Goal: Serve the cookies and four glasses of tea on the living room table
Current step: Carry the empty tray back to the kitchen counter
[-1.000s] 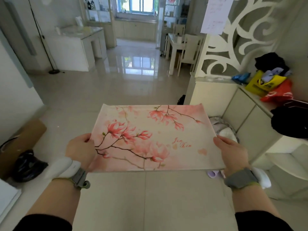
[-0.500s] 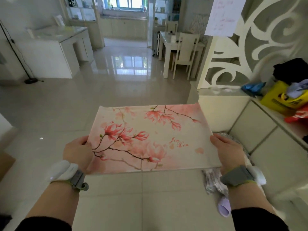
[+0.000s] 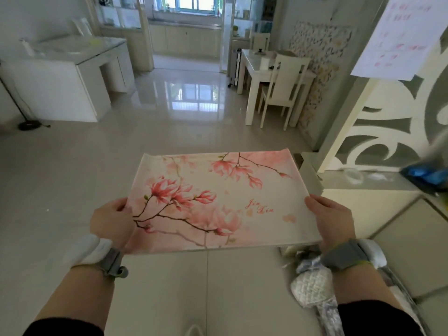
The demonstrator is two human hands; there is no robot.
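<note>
One floral tray [image 3: 218, 202], two hands' grip

View: one wide-angle head camera, worn by the person.
Direction: faces forward and tilts down over the forearms toward the tiled floor [image 3: 72, 180].
Near field: the left hand [image 3: 112, 220], right hand [image 3: 331, 218] and floral tray [image 3: 218, 204] sit close, low centre.
Far field: a white dining table [image 3: 252, 66] and a window [image 3: 191, 3] lie well beyond.
Overlap: none, a single view.
</note>
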